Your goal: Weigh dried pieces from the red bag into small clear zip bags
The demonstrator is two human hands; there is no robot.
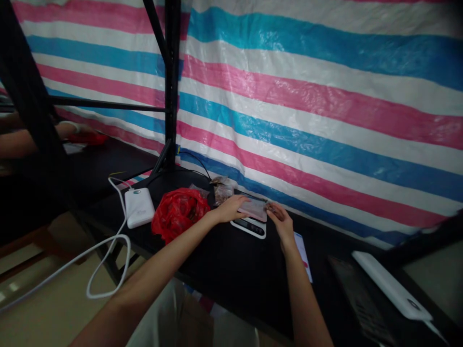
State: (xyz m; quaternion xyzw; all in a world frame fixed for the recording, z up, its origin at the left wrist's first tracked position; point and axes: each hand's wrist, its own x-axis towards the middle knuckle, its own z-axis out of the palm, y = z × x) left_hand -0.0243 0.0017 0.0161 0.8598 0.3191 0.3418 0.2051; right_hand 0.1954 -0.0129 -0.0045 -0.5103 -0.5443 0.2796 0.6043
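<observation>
A white digital scale (249, 228) lies on the black table, its buttons facing me. Above its weighing surface is a translucent, pinkish plastic bag (255, 210). My left hand (230, 209) grips the bag's left side, thumb near the lower edge and fingers at the top. At the right side, my right hand (283, 224) has its fingers closed on small brown pieces (275, 210), close to the bag's edge; their kind is too blurred to tell. Left of the scale sits a crumpled red plastic bag (177, 212), open at the top, with dark contents. Filled clear bags (222, 192) stand behind my left hand.
A white power bank (139, 208) with a white cable lies at the left. A phone (303, 256) is beside my right forearm. Farther right are a dark flat object (358, 294) and a long white device (392, 284). Another person's arm (32, 140) shows beyond the black frame (171, 72).
</observation>
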